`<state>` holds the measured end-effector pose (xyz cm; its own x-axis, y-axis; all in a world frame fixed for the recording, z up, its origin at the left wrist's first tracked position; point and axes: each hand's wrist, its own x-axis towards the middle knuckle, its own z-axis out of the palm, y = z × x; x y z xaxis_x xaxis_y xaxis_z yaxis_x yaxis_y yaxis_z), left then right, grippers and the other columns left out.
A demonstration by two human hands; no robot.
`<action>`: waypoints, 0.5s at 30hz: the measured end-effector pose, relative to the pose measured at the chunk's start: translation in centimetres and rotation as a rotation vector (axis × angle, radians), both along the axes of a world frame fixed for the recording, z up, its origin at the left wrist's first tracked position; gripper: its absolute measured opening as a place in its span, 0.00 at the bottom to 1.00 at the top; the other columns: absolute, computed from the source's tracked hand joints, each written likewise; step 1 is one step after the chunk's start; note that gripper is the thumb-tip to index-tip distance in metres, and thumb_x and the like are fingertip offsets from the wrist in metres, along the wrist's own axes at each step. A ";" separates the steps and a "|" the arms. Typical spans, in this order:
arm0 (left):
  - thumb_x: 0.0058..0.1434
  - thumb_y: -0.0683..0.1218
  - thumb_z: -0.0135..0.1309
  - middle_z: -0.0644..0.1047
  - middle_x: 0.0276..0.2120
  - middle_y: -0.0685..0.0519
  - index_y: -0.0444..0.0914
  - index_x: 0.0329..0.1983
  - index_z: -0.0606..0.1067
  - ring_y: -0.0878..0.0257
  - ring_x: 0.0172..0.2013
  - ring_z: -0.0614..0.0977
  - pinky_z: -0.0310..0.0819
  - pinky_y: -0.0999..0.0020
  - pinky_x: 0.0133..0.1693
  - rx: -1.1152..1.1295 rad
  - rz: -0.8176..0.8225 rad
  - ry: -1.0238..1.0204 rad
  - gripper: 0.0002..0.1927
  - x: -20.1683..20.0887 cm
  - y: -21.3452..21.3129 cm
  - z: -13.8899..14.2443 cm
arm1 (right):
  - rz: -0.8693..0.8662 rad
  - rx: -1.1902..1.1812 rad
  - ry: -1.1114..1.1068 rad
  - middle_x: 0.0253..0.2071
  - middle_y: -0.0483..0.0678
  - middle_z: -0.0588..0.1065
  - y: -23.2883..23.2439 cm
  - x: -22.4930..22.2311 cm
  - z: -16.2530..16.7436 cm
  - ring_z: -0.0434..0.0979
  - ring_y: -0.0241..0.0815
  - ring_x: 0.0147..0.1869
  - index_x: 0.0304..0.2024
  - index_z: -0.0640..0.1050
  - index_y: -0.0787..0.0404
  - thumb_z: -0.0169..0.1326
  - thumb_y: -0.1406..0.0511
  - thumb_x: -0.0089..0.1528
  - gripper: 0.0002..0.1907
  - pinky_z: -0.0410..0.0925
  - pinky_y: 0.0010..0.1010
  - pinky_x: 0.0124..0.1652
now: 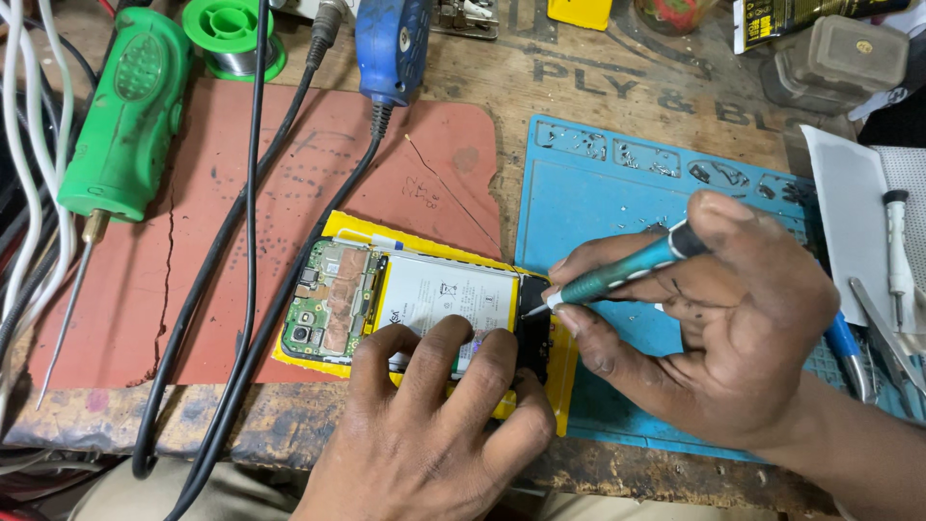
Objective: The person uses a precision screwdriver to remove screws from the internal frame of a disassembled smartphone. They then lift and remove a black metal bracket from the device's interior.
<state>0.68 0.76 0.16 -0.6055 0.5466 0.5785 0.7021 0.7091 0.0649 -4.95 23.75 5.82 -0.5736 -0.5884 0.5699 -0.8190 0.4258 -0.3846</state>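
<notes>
Nearest, the left hand [434, 425] presses spread fingers on the opened phone [415, 314], which lies back-off on the wooden bench [579, 87], exposing battery [449, 299] and circuit board [328, 299]. The right hand [714, 328] grips a teal screwdriver [617, 275], tip at the phone's lower end; disassembly appears partway. Beyond lie a blue mat [598, 193] and a green tool [130, 111].

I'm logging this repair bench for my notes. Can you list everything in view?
opened phone: 1, yellow frame, white battery, bench front centre
screwdriver: 1, teal, tip on phone's right end
red mat: 1, under phone
blue mat: 1, right of phone
green tool: 1, upper left
solder spool: 1, green, top
blue tool: 1, top centre
tweezers: 1, metal, far right
left hand: steadies phone
right hand: holds screwdriver
</notes>
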 end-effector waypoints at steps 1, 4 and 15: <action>0.62 0.52 0.51 0.73 0.53 0.49 0.47 0.46 0.72 0.50 0.52 0.76 0.69 0.46 0.47 0.002 -0.002 0.000 0.11 0.0 0.0 0.0 | 0.003 -0.031 -0.004 0.44 0.59 0.78 -0.2 0.0 -0.1 0.87 0.47 0.48 0.74 0.46 0.61 0.63 0.74 0.62 0.48 0.81 0.34 0.45; 0.62 0.52 0.51 0.73 0.54 0.49 0.48 0.46 0.72 0.50 0.52 0.76 0.69 0.46 0.47 0.003 -0.005 0.001 0.10 -0.1 0.0 0.1 | 0.037 -0.086 -0.045 0.44 0.58 0.76 -0.7 0.1 -0.1 0.87 0.49 0.48 0.75 0.51 0.60 0.63 0.74 0.62 0.46 0.81 0.34 0.46; 0.62 0.50 0.49 0.73 0.63 0.40 0.45 0.45 0.71 0.49 0.54 0.76 0.70 0.48 0.46 -0.035 0.009 0.004 0.10 -0.2 0.1 0.4 | 0.091 -0.017 -0.185 0.48 0.61 0.76 -0.4 0.0 1.0 0.86 0.53 0.53 0.71 0.53 0.63 0.60 0.77 0.59 0.42 0.80 0.38 0.49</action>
<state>0.49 0.82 0.53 -0.6082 0.5609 0.5617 0.6959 0.7172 0.0373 -4.92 23.40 6.77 -0.6147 -0.6335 0.4700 -0.7682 0.3455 -0.5389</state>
